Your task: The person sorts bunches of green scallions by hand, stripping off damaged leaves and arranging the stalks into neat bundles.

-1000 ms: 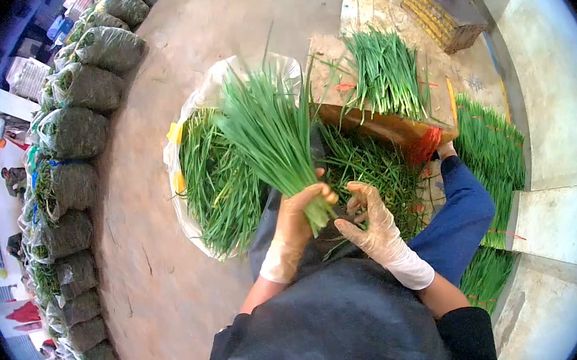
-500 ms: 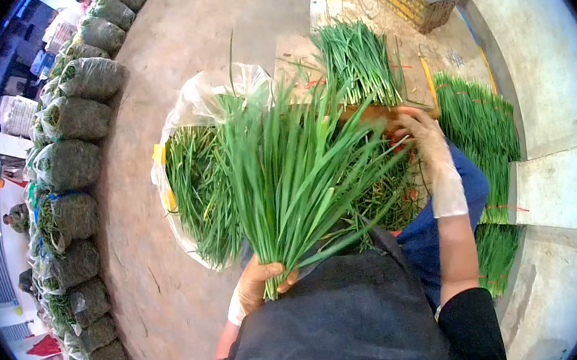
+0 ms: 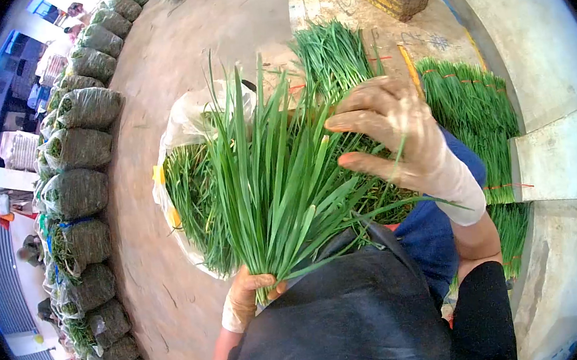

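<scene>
So the left hand point(image 3: 249, 286) had the garlic chive bunch point(image 3: 268, 189) gripped near its base, long axis running forward from the dark apron point(image 3: 344, 320). Right hand point(image 3: 412, 133) was just right of the fanned leaves, nearer the tips, fingers parted, gripping nothing I could see.

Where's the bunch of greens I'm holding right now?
In the head view, the bunch of greens is near the centre, its base in your left hand, its blades fanning up just left of your open right hand.
</scene>
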A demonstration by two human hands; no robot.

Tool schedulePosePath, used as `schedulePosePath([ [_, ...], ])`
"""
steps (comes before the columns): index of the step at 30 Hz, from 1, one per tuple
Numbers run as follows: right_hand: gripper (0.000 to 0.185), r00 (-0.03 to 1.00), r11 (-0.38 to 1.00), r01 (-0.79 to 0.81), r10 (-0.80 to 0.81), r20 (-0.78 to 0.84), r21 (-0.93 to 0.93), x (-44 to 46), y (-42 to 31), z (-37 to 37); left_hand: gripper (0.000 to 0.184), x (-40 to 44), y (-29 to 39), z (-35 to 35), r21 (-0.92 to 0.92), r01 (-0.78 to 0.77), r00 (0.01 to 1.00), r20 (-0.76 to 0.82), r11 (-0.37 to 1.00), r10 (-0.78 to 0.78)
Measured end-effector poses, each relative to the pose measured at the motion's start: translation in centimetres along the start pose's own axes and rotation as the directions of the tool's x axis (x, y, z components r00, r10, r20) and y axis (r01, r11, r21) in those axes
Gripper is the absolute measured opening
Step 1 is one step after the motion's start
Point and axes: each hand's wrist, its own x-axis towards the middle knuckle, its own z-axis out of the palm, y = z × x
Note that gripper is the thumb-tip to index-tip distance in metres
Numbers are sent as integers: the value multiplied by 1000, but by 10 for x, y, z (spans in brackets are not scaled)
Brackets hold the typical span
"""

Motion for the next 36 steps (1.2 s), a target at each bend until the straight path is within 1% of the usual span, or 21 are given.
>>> schedulePosePath([
  [4,35,995,994,89,-87,44,-57,1,3,19,54,-4,0,1,47,22,999,-25,999,-21],
  [6,30,971,979,188,-174,162,-78,-1,3,22,55,-4,0,3,54,18,998,-65,998,-15],
  [8,24,977,981,187,-181,109,-45,-4,1,26,54,-5,1,3,41,50,996,-80,998,-47],
  [11,14,987,971,145,-156,45,190,-10,2,25,55,-6,0,9,80,14,995,-97,997,-6],
  [13,13,991,969,110,-125,55,222,-16,2,22,55,-4,1,6,165,-4,999,-44,986,12],
  [16,13,1000,933,25,-28,4,358,-26,-3,17,53,-2,0,11,142,-12,997,-74,990,23],
  [17,12,970,714,-160,243,-27,681,-34,-3,15,53,0,-2,6,152,-24,998,-56,988,33],
  [18,12,869,345,-257,492,60,903,-44,-1,12,53,-1,-2,7,146,-12,998,-66,989,22],
  [19,19,934,473,-271,339,110,838,-48,9,-1,53,-1,-1,10,141,-38,996,-79,989,50],
  [20,19,934,465,-280,334,126,840,-51,5,3,52,0,0,13,137,-76,992,-88,988,88],
  [21,26,956,835,-280,287,59,474,-51,-4,6,52,-2,2,12,131,-40,996,-79,991,50],
  [22,32,975,976,-219,219,22,-20,-53,-14,10,52,-1,3,10,129,-28,996,-84,991,39],
  [23,42,985,986,-166,166,49,4,-51,-24,2,51,1,3,9,138,-23,997,-66,990,32],
  [24,42,983,985,-175,175,53,3,-49,-28,-2,49,4,2,9,146,-21,999,-44,989,28],
  [26,40,994,993,-113,114,-1,26,-45,-34,-6,49,6,3,17,129,5,997,-78,992,5],
  [27,39,998,997,-65,64,-20,-38,-42,-36,1,49,6,4,19,148,2,997,-71,989,9],
  [28,37,998,997,-35,38,50,-72,-37,-35,5,49,7,6,20,167,-10,998,-61,986,21],
  [32,31,994,992,95,-90,54,-80,-35,-34,25,51,6,8,30,253,38,991,-130,967,-5],
  [34,20,995,969,83,-93,31,232,-39,-35,27,51,5,15,36,262,47,991,-134,964,-12],
  [35,14,995,877,77,-35,-97,475,-40,-34,31,50,7,12,30,302,41,994,-110,952,-7],
  [36,13,997,803,8,41,-69,596,-44,-31,23,50,9,9,25,342,32,996,-86,939,-3],
])
